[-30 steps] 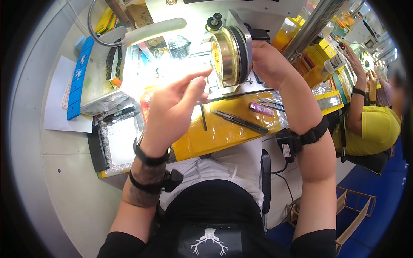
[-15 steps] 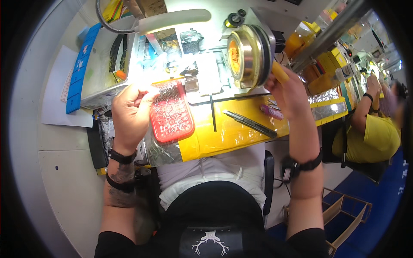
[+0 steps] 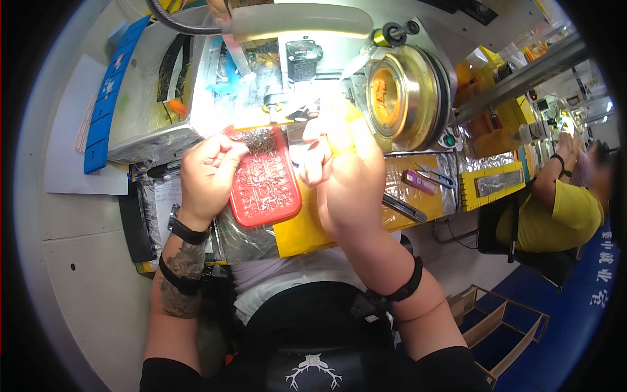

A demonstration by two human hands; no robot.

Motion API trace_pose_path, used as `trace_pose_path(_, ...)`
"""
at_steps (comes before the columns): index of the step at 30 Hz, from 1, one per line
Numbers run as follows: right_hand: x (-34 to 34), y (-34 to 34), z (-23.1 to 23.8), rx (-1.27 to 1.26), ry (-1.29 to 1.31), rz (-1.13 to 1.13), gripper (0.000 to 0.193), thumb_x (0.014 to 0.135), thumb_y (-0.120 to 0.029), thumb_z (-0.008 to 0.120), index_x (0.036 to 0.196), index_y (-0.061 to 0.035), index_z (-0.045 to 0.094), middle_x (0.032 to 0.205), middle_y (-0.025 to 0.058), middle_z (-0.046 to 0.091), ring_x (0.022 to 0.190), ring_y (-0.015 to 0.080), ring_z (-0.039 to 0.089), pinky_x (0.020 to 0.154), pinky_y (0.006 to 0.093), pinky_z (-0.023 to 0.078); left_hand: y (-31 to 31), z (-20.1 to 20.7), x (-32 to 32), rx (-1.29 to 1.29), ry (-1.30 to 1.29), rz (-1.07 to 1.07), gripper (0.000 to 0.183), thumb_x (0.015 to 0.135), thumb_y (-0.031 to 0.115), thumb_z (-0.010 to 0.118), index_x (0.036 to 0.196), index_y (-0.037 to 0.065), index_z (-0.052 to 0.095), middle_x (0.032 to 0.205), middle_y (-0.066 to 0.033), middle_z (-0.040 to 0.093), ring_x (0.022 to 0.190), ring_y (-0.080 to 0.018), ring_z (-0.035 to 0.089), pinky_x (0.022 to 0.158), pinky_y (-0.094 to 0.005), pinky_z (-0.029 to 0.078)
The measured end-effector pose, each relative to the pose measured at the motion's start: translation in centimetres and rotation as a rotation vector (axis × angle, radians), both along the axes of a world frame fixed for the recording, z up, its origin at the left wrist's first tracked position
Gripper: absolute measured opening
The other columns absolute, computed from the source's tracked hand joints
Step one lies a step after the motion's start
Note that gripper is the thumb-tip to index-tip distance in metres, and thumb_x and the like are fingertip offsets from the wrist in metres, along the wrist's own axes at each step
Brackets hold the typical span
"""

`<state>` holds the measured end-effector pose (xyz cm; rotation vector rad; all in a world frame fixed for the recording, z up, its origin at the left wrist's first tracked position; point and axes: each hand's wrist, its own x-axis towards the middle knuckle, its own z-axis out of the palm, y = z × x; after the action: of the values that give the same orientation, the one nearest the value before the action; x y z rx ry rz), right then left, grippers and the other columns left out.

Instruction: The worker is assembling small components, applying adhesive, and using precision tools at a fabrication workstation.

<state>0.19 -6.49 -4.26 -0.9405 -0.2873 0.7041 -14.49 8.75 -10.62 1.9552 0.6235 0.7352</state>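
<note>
A shallow red tray holds a tangle of tiny dark metal pieces, too fine to name. At its left edge, the thumb and fingers of my left hand are pinched together beside that tangle; whatever they grip is hidden. My right hand is raised just right of the tray, its fingers curled and a yellow cover on one finger. Lamp glare washes out the fingertips and anything between them. Behind it stands a round brass-coloured machine part with orange material in its centre.
A white lamp hangs over the bench. A utility knife, a purple box and blue snips lie right of my right hand. A white bin stands at left. A co-worker in yellow sits at far right.
My right hand has swung left from beside the round machine part to near the red tray. The left hand stays pinched at the tray. The whole view has shifted slightly.
</note>
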Motion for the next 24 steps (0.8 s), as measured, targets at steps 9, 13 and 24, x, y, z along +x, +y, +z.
trace_pose_path(9,2.2,1.7,-1.4,-0.027,-0.194,-0.021,0.010,0.110,-0.011,0.049,0.107,-0.0064,0.057,0.076,-0.0055,0.042,0.059,0.0038,0.036,0.054,0.0206,0.034,0.5,0.1,0.1,0.079,0.040,-0.022,0.011,0.098,0.000,0.069,0.089,-0.002,0.064,0.077,0.0028,0.063,0.067,-0.0012,0.051,0.061,-0.0204,0.041)
trace_pose_path(13,2.5,1.9,-2.4,-0.067,-0.375,-0.037,0.009,0.109,-0.012,0.052,0.102,-0.0066,0.056,0.075,-0.0065,0.042,0.059,0.0023,0.036,0.054,0.0209,0.033,0.5,0.1,0.1,0.175,0.045,0.018,0.008,0.095,0.000,0.071,0.089,-0.003,0.066,0.077,0.0001,0.062,0.064,-0.0027,0.048,0.057,-0.0220,0.038)
trace_pose_path(24,-1.3,-4.7,-0.5,-0.029,-1.017,0.364,0.013,0.089,-0.001,0.067,0.101,-0.0006,0.062,0.080,0.0185,0.063,0.068,0.0372,0.065,0.062,0.0422,0.051,-1.7,4.3,0.0,0.634,0.039,0.104,0.027,0.085,-0.003,0.070,0.111,-0.005,0.073,0.103,-0.0171,0.074,0.082,-0.0259,0.068,0.075,-0.0357,0.054)
